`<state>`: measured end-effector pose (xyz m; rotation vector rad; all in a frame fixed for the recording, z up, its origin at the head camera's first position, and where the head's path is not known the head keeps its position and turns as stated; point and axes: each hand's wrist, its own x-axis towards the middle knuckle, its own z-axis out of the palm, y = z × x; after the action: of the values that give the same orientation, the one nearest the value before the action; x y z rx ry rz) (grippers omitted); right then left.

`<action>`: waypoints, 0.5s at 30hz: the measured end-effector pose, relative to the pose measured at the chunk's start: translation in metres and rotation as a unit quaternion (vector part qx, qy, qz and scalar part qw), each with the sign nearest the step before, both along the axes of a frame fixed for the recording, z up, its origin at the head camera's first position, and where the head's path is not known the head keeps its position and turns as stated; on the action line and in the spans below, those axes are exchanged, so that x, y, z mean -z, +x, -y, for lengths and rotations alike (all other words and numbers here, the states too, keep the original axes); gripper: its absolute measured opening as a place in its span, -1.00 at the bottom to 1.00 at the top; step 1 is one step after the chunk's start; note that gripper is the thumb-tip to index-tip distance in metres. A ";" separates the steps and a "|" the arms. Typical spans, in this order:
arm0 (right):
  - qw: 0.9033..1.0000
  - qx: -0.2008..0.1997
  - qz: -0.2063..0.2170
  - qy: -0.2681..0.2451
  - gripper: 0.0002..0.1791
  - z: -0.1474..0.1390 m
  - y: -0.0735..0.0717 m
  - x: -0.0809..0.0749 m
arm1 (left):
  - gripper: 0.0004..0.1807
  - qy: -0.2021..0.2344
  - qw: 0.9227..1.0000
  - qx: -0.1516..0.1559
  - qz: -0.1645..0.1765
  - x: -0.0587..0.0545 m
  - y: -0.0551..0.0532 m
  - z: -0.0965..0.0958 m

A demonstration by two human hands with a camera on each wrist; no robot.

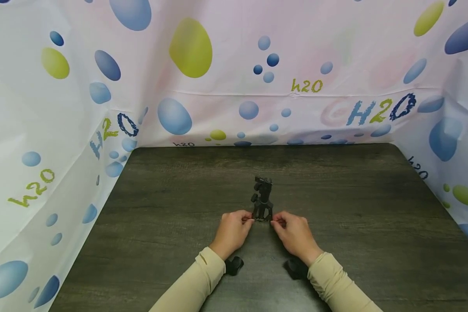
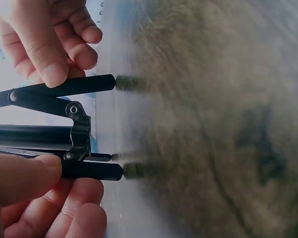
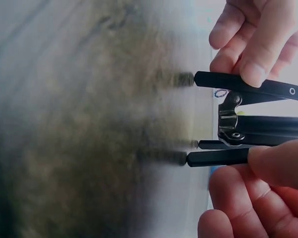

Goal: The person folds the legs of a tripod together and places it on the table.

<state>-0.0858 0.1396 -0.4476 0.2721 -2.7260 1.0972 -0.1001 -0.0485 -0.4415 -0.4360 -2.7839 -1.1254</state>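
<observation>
A small black tripod [image 1: 263, 195] stands upright on the table, a little beyond both hands. My left hand [image 1: 234, 227] pinches one of its legs between thumb and fingers, low on the left side. On the opposite side my right hand [image 1: 296, 234] pinches another leg the same way. In the left wrist view the legs are partly spread around the centre tube [image 2: 30, 136], joined to it by a metal bracket [image 2: 80, 131]. A third, thinner-looking leg [image 3: 218, 145] shows behind in the right wrist view, with no finger on it.
The dark wood-grain table [image 1: 171, 182] extends around the hands. A white curtain [image 1: 226, 86] with blue and green bubbles hangs along its back and sides. Black wrist devices [image 1: 234, 265] sit under both forearms, near the cuffs.
</observation>
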 end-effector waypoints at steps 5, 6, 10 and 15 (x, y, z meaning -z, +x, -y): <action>1.000 0.000 -0.004 -0.003 -0.89 0.001 -0.001 0.000 | -0.94 0.000 1.000 -0.001 -0.007 0.000 -0.001 0.000; 1.000 0.000 -0.004 -0.003 -0.90 0.001 -0.001 0.000 | -0.95 0.000 1.000 -0.002 -0.008 0.000 -0.001 0.000; 1.000 -0.001 -0.006 -0.003 -0.91 0.002 -0.001 0.000 | -0.95 -0.002 1.000 -0.005 -0.009 0.001 -0.001 0.000; 1.000 0.000 -0.001 -0.001 -0.87 0.003 0.000 -0.001 | -0.95 -0.005 1.000 -0.005 -0.007 0.001 0.000 -0.001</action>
<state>-0.0855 0.1368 -0.4470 0.2711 -2.7236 1.0991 -0.0997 -0.0476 -0.4424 -0.4291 -2.7782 -1.1011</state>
